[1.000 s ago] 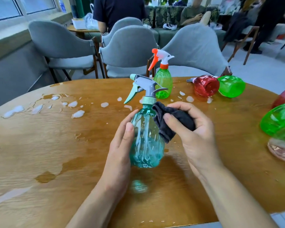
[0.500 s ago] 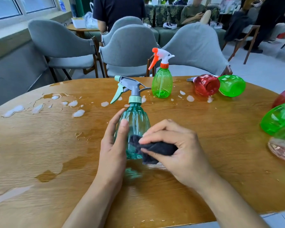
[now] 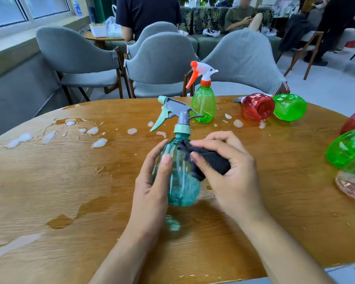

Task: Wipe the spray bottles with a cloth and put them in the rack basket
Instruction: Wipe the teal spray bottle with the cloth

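A teal spray bottle (image 3: 180,187) with a grey and mint trigger head stands tilted near the middle of the round wooden table (image 3: 49,191). My left hand (image 3: 152,187) grips its left side, thumb across the front. My right hand (image 3: 232,173) pinches a dark grey cloth (image 3: 209,160) against the bottle's upper right shoulder. Behind stands an upright green bottle (image 3: 203,103) with a white and orange trigger. A red bottle (image 3: 257,106) and a green bottle (image 3: 289,107) lie on their sides at the back right. No rack basket is in view.
Foam blobs and water patches (image 3: 96,142) spread over the table's left and back. More green and pink bottles (image 3: 350,148) lie at the right edge. Grey chairs (image 3: 162,60) stand behind the table, with people farther back.
My right hand with the cloth went down the bottle's side and has come back up to its shoulder. The bottle shifted left and then back towards the middle.
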